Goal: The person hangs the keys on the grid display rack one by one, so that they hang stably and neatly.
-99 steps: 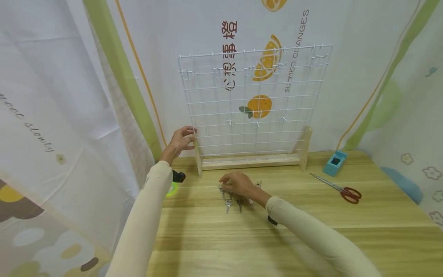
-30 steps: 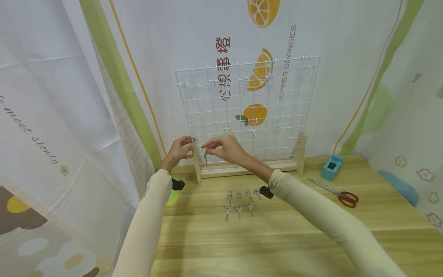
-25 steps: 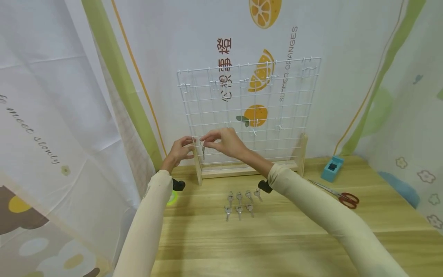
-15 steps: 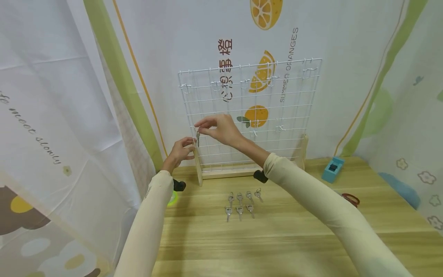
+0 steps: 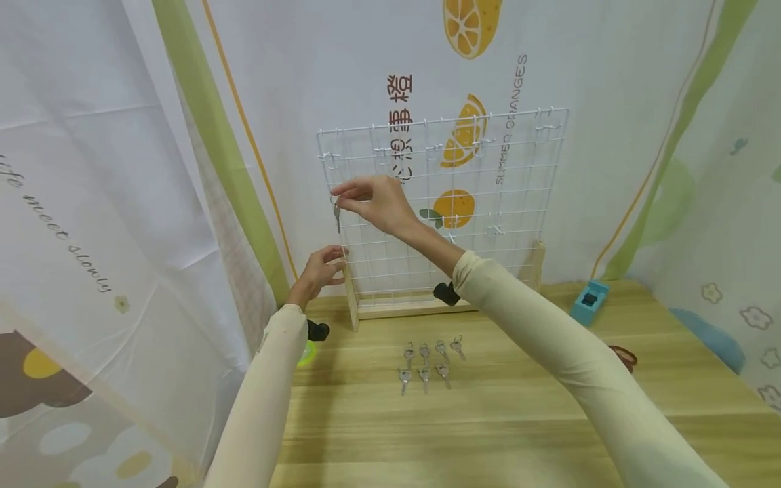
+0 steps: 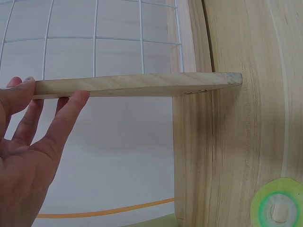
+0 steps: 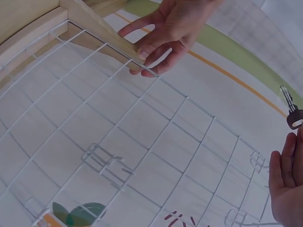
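Note:
My right hand (image 5: 381, 203) pinches a key (image 5: 337, 218) by its small ring, the blade hanging down, near the left edge of a white wire grid rack (image 5: 427, 120). In the right wrist view this key (image 7: 289, 106) stands out beyond the grid's side. Thumb and fingers of my left hand (image 6: 28, 151) grip the top of the rack's left wooden post (image 6: 142, 84). White hooks hang on the grid, one of them a hook (image 5: 330, 160) at upper left, above the held key. Several more keys (image 5: 424, 352) lie in two rows on the table before the rack.
A blue box-shaped holder (image 5: 590, 301) with a black part stands at the table's right rear. Red scissors handles (image 5: 624, 356) show past my right sleeve, which hides the blades. A green tape roll (image 6: 262, 208) lies beside the left post, and a printed curtain (image 5: 610, 169) hangs behind.
My right hand has picked up a key from the table and carried it up and left along the grid's left side. The left hand has stayed on the post.

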Available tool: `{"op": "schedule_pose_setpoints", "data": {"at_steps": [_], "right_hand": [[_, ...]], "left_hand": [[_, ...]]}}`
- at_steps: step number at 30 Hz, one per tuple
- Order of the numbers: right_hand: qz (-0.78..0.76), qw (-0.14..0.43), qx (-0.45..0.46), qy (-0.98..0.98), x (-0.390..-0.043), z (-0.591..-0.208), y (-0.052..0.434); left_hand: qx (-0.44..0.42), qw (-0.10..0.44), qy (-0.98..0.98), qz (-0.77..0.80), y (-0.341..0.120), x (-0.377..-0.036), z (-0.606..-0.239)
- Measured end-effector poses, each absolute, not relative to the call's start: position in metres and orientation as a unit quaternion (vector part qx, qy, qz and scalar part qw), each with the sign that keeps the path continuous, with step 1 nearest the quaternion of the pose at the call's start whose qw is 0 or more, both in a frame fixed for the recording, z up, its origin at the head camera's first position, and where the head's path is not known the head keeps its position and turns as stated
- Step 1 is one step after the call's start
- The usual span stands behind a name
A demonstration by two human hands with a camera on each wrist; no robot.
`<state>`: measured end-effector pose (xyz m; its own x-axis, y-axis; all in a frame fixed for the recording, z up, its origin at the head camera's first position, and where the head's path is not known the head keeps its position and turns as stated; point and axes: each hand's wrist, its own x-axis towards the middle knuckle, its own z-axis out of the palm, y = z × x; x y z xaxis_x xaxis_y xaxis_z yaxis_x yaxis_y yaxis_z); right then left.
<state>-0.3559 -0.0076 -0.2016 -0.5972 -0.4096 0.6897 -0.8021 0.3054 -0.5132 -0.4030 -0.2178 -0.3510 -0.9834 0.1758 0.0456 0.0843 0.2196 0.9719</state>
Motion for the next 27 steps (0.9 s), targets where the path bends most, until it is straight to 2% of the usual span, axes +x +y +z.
{"op": "schedule_pose_setpoints", "data": {"at_steps": [20, 27], "right_hand": [[0.479, 0.288, 0.379, -0.738, -0.366, -0.164, -0.027], [0.485, 0.291, 0.371, -0.736, -0.371, -0.159, -0.029]], "left_hand": [[0.092, 0.034, 0.778, 0.621, -0.22, -0.4, -0.353], [0.093, 0.033, 0.778, 0.621, -0.219, -0.399, -0.352]]}}
